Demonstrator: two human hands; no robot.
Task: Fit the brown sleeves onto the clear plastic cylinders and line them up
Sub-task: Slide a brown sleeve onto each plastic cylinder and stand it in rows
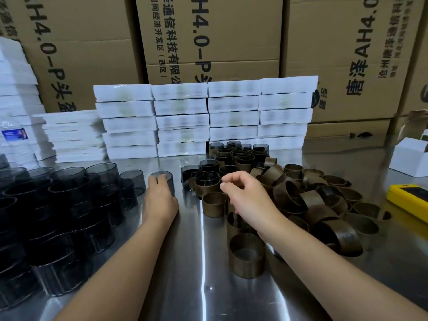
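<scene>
Pickup of the two parts is the step in hand. The left hand [159, 200] grips a clear cylinder [166, 177] from above, fingers curled over its rim. The cylinder stands on the table [196, 269], just right of the stock of bare cylinders [69, 205] that lies to the left of that hand. The right hand [247, 195] hovers over the near edge of the brown sleeves [312, 200], fingers loosely curled. It seems to hold nothing, though thumb and forefinger are close together and the palm is hidden. An upright sleeve [214, 203] stands just below its fingertips, between the two hands, and looks the likeliest pick.

The next move probably calls for the right hand to drop onto that sleeve, pinch its wall and bring it to the cylinder, mouths squared so it slides on rather than jams.

The sleeved cylinders [231, 158] stand beyond the right hand's fingers, backed by stacked white boxes [208, 117] that close off further reach. Sleeves crowd under the right wrist, so a low sweep could scatter them. The open lane runs between the forearms.
</scene>
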